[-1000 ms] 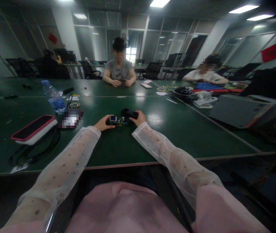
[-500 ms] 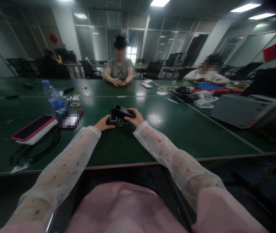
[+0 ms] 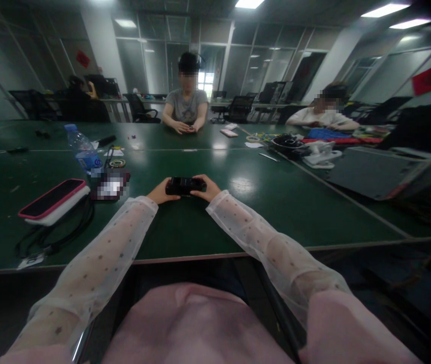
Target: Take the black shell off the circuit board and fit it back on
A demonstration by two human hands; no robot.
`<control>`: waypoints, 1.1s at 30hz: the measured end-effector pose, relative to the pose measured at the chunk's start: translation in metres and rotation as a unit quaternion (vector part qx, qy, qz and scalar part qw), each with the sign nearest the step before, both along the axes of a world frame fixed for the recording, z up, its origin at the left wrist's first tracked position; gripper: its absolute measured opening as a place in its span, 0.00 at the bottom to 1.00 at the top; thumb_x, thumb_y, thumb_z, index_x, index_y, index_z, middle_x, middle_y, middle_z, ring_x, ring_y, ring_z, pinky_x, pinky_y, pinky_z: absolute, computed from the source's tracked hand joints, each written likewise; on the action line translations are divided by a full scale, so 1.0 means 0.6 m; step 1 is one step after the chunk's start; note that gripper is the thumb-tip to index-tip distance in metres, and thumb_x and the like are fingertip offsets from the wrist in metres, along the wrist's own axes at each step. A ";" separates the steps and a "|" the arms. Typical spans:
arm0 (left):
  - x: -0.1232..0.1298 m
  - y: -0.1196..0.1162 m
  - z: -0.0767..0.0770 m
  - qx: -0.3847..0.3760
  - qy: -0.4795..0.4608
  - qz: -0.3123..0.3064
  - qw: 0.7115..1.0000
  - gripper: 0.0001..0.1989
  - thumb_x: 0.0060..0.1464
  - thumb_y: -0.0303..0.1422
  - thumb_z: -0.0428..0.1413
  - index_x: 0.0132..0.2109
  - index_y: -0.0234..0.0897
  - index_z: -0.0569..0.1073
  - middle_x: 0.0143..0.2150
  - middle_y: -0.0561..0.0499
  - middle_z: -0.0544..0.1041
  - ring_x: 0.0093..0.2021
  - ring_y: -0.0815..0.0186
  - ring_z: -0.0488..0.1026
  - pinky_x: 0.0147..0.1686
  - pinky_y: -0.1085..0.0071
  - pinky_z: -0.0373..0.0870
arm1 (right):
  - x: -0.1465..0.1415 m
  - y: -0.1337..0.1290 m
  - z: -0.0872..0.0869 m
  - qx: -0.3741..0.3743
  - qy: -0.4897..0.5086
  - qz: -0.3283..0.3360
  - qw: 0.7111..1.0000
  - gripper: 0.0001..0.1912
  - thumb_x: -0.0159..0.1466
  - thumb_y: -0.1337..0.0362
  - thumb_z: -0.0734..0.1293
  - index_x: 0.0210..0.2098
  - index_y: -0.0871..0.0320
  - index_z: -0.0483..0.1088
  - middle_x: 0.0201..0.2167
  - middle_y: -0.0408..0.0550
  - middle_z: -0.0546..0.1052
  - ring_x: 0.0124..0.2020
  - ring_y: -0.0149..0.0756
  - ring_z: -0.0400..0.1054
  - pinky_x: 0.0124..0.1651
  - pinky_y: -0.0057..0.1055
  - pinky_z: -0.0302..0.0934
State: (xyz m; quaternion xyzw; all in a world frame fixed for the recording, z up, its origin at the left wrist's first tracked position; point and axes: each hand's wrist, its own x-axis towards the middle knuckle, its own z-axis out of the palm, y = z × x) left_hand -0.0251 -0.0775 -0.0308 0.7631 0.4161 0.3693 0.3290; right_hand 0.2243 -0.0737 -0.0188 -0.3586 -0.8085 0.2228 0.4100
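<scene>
**Two hands close on one small black device at the middle of a green table**

I look down along two arms in sheer dotted sleeves. My left hand (image 3: 161,192) and my right hand (image 3: 208,188) meet over a single small black device (image 3: 182,185), which sits low on the green table (image 3: 215,217), straight ahead of me and well in from the near edge. The fingers of both hands curl around its ends, left hand at the left end, right hand at the right, thumbs on top. I judge the two-sided grip is there to steady it and press on it squarely; whether it rests on the tabletop or sits just above it I cannot tell.

To my left lie one pink-edged case (image 3: 53,200) with a black cable (image 3: 54,233) looping beneath it, and one clear water bottle (image 3: 82,147) standing upright farther back, both well apart from my hands, probably set aside to keep the working spot free.

I count three other people: one person in a grey shirt (image 3: 186,108) directly opposite with both hands together on the table, one person at the right (image 3: 321,117) leaning over a clutter of tools and parts, and one more at a desk (image 3: 77,101) far back on the left. One grey laptop-like case (image 3: 374,177) lies flat on the right.
</scene>
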 end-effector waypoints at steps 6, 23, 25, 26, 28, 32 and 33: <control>-0.002 0.001 -0.002 0.021 0.008 -0.019 1.000 0.44 0.37 0.37 0.67 0.60 0.33 0.57 0.58 0.36 0.66 0.58 0.50 0.65 0.58 0.49 0.56 | 0.000 0.007 -0.014 -0.019 -0.030 0.003 0.999 0.31 0.48 0.57 0.75 0.49 0.55 0.64 0.46 0.52 0.71 0.49 0.45 0.67 0.52 0.48 0.62; 0.002 -0.010 0.015 0.025 0.045 0.002 0.999 0.39 0.40 0.39 0.66 0.58 0.33 0.61 0.56 0.38 0.68 0.56 0.51 0.67 0.57 0.50 0.59 | 0.000 0.002 -0.008 -0.005 -0.055 -0.006 0.998 0.30 0.50 0.58 0.74 0.49 0.56 0.64 0.46 0.53 0.71 0.48 0.45 0.67 0.51 0.47 0.62; 0.003 -0.010 0.016 0.021 0.051 0.004 0.998 0.39 0.40 0.40 0.66 0.58 0.33 0.61 0.56 0.38 0.68 0.56 0.51 0.67 0.57 0.51 0.60 | 0.000 0.001 -0.009 -0.002 -0.056 -0.008 0.998 0.29 0.51 0.58 0.74 0.49 0.56 0.64 0.46 0.52 0.71 0.48 0.45 0.67 0.51 0.46 0.62; 0.003 -0.010 0.015 0.021 0.050 0.003 0.999 0.39 0.40 0.40 0.66 0.57 0.33 0.61 0.56 0.38 0.68 0.56 0.51 0.67 0.56 0.51 0.60 | 0.000 0.001 -0.009 0.001 -0.056 -0.008 0.998 0.28 0.51 0.58 0.73 0.49 0.56 0.64 0.46 0.53 0.71 0.49 0.44 0.67 0.52 0.46 0.62; 0.003 -0.008 0.012 0.027 0.042 0.000 0.999 0.39 0.40 0.40 0.66 0.57 0.32 0.61 0.55 0.38 0.69 0.56 0.51 0.67 0.56 0.51 0.60 | -0.001 0.000 -0.010 0.010 -0.054 -0.007 0.998 0.28 0.51 0.58 0.73 0.49 0.57 0.64 0.46 0.53 0.71 0.49 0.45 0.67 0.52 0.46 0.61; 0.003 -0.004 0.008 0.032 0.036 -0.007 0.999 0.38 0.40 0.39 0.65 0.57 0.31 0.62 0.54 0.37 0.70 0.55 0.52 0.68 0.55 0.52 0.61 | -0.002 -0.001 -0.011 0.013 -0.057 -0.006 0.998 0.28 0.52 0.58 0.73 0.49 0.58 0.63 0.46 0.54 0.71 0.48 0.45 0.67 0.51 0.45 0.62; 0.003 -0.005 0.008 0.032 0.037 -0.009 0.999 0.38 0.40 0.39 0.65 0.57 0.32 0.62 0.54 0.38 0.70 0.55 0.52 0.68 0.55 0.52 0.61 | -0.002 -0.001 -0.011 0.012 -0.059 -0.007 0.998 0.28 0.52 0.58 0.73 0.49 0.57 0.63 0.46 0.54 0.71 0.48 0.44 0.67 0.51 0.45 0.62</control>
